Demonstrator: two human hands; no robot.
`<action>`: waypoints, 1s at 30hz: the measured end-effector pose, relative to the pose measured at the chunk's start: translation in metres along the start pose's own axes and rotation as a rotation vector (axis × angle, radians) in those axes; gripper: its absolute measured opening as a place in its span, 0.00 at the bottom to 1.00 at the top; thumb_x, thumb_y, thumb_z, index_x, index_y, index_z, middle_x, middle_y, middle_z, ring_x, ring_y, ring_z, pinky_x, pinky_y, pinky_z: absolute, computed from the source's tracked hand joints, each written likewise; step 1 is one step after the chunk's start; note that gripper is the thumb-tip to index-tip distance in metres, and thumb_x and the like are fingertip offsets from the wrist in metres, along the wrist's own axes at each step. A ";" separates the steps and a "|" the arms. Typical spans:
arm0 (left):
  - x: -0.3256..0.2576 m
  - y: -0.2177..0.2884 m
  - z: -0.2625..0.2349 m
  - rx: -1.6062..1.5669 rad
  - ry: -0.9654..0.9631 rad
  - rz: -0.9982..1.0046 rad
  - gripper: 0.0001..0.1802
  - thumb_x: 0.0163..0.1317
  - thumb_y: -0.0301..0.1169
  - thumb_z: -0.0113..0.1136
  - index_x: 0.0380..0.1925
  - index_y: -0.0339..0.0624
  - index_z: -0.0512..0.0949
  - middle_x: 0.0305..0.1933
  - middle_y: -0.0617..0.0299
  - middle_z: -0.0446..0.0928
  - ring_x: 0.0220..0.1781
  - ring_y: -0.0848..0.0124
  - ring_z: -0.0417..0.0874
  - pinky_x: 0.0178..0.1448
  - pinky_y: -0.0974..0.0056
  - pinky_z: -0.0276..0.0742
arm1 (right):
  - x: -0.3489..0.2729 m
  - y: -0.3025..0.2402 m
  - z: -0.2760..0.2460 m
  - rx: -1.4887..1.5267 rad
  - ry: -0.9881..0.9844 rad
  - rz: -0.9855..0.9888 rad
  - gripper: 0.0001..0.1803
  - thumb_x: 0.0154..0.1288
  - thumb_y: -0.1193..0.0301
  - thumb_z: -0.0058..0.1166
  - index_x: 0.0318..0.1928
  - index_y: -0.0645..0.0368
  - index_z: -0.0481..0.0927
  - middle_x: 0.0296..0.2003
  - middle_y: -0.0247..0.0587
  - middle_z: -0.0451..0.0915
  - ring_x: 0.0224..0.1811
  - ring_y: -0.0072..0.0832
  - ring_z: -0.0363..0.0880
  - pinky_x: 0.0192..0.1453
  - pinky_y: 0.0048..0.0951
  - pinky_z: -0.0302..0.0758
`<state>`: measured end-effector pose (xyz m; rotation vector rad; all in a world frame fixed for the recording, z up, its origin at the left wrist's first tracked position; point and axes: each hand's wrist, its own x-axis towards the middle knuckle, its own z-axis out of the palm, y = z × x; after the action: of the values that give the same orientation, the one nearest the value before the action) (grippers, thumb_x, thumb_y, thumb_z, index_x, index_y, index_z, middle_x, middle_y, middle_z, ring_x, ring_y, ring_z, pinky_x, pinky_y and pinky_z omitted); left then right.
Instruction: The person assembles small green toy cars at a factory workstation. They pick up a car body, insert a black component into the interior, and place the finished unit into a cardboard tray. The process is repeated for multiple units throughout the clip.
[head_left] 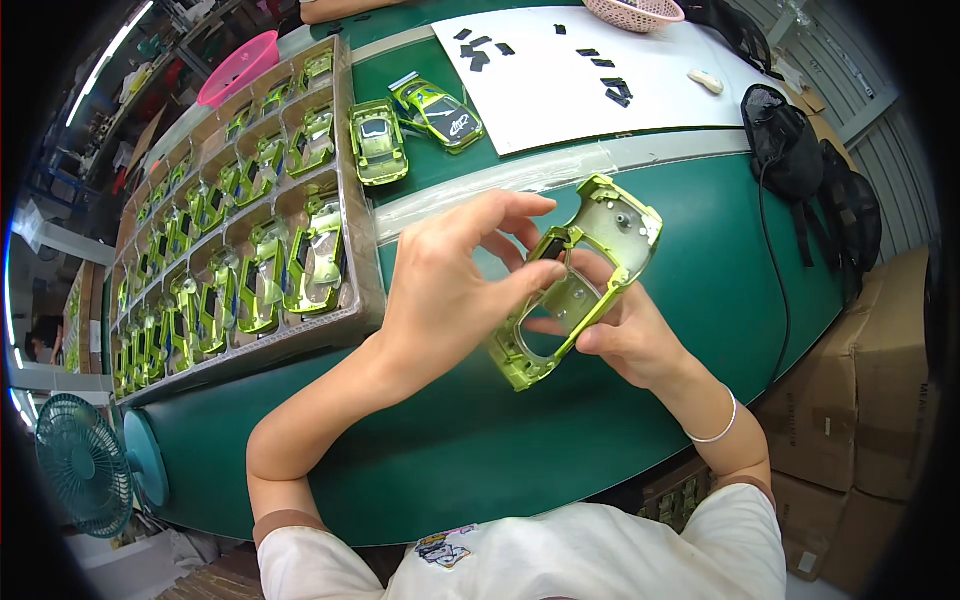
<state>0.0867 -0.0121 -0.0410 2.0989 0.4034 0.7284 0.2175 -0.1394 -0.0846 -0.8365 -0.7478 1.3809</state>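
Gripping a lime-green toy car shell (585, 285) from below, the right hand (625, 335) holds it upside down above the table, fingers closed around its edge, hollow underside facing up. The left hand (450, 290) curls over the shell's near side, thumb and forefinger pinching a small black piece (553, 245) at the window opening. A thin white bracelet (718, 428) circles the right wrist.

Beneath the hands lies a dark green table (480, 440), smooth and matte, with a pale strip running across it. To the left sits a brown cardboard tray (352, 200) split into compartments, each holding a glossy metallic green shell. Two finished green toy cars (415, 125) stand just beyond the tray, beside a white sheet (600, 95) scattered with small black pieces. A pink woven basket (635, 12) sits at the sheet's far edge, another pink basket (238, 68) beyond the tray. A black bag (790, 140) rests at the table's right end, above brown cartons (860, 400). A teal fan (85, 465) stands at lower left
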 end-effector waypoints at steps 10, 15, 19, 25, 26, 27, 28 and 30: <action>-0.006 -0.012 0.011 0.120 0.105 0.238 0.11 0.40 0.18 0.67 0.28 0.36 0.79 0.27 0.59 0.77 0.28 0.71 0.78 0.32 0.69 0.74 | -0.003 0.018 0.004 -0.346 0.176 -0.124 0.34 0.41 0.75 0.70 0.51 0.60 0.68 0.44 0.35 0.74 0.46 0.23 0.74 0.48 0.26 0.75; -0.007 -0.011 0.017 0.183 0.137 0.307 0.09 0.39 0.19 0.66 0.24 0.37 0.78 0.22 0.59 0.73 0.25 0.65 0.75 0.28 0.65 0.70 | -0.010 0.022 0.001 -0.583 0.259 -0.130 0.33 0.41 0.74 0.71 0.49 0.60 0.69 0.42 0.34 0.74 0.43 0.23 0.73 0.45 0.27 0.73; -0.008 -0.017 0.019 0.187 0.140 0.323 0.08 0.41 0.20 0.64 0.24 0.39 0.77 0.24 0.58 0.73 0.28 0.61 0.75 0.32 0.62 0.70 | -0.009 0.026 0.004 -0.539 0.292 -0.142 0.33 0.41 0.74 0.71 0.49 0.61 0.68 0.42 0.34 0.73 0.44 0.23 0.73 0.46 0.27 0.73; -0.001 -0.028 0.014 -0.101 0.047 0.214 0.11 0.50 0.31 0.63 0.30 0.36 0.77 0.32 0.54 0.75 0.36 0.59 0.77 0.41 0.60 0.73 | -0.006 0.037 -0.002 -0.268 0.319 -0.227 0.43 0.49 0.66 0.66 0.62 0.58 0.56 0.60 0.37 0.59 0.62 0.29 0.60 0.64 0.32 0.60; -0.001 -0.026 0.010 -0.109 -0.030 0.220 0.18 0.49 0.36 0.65 0.35 0.35 0.76 0.37 0.52 0.74 0.41 0.57 0.76 0.46 0.59 0.71 | -0.008 0.038 -0.013 -0.245 0.321 -0.231 0.41 0.51 0.66 0.64 0.62 0.58 0.56 0.59 0.37 0.60 0.62 0.29 0.60 0.65 0.32 0.59; -0.002 -0.027 0.009 -0.101 -0.119 0.213 0.27 0.45 0.39 0.67 0.41 0.32 0.72 0.42 0.50 0.72 0.47 0.55 0.73 0.51 0.58 0.69 | -0.006 0.035 -0.011 -0.253 0.343 -0.214 0.40 0.53 0.65 0.62 0.63 0.58 0.55 0.60 0.38 0.60 0.62 0.30 0.60 0.65 0.33 0.59; -0.005 -0.029 0.003 -0.069 -0.204 0.227 0.33 0.43 0.38 0.69 0.46 0.31 0.68 0.46 0.49 0.70 0.50 0.54 0.71 0.54 0.58 0.68 | -0.003 0.038 -0.013 -0.212 0.304 -0.215 0.41 0.54 0.64 0.61 0.64 0.58 0.54 0.60 0.38 0.59 0.62 0.30 0.60 0.65 0.34 0.59; -0.011 -0.035 0.007 0.001 -0.207 0.224 0.35 0.39 0.30 0.68 0.49 0.31 0.64 0.48 0.49 0.68 0.51 0.52 0.71 0.54 0.56 0.68 | -0.002 0.040 -0.018 -0.180 0.271 -0.189 0.42 0.55 0.60 0.60 0.65 0.59 0.51 0.62 0.40 0.57 0.63 0.31 0.59 0.65 0.35 0.59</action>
<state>0.0822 -0.0017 -0.0765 2.2166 0.0554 0.6287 0.2114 -0.1428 -0.1280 -1.0430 -0.7256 1.0185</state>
